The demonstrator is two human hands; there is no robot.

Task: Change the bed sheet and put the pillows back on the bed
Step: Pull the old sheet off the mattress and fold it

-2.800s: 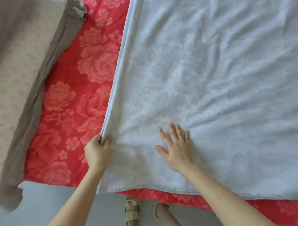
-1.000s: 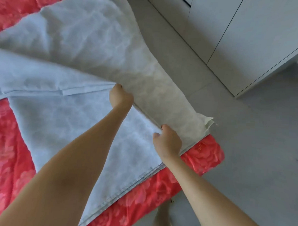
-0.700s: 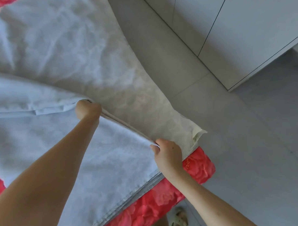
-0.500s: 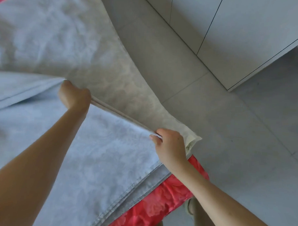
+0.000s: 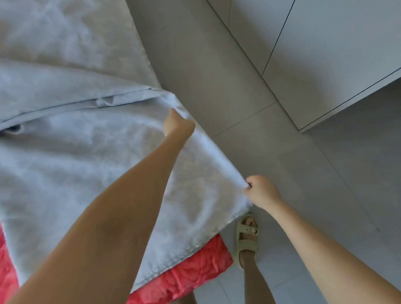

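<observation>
One sheet edge (image 5: 217,157) now out over floor (image 5: 286,143)

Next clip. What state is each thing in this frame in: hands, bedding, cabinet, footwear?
grey sheet: wrinkled, one layer folded over, edge held by both hands
left hand: grips the sheet's edge
right hand: pinches the edge near the corner
red floral cover: lying flat, corner uncovered
cabinet doors: closed
sandal: worn, on floor
</observation>
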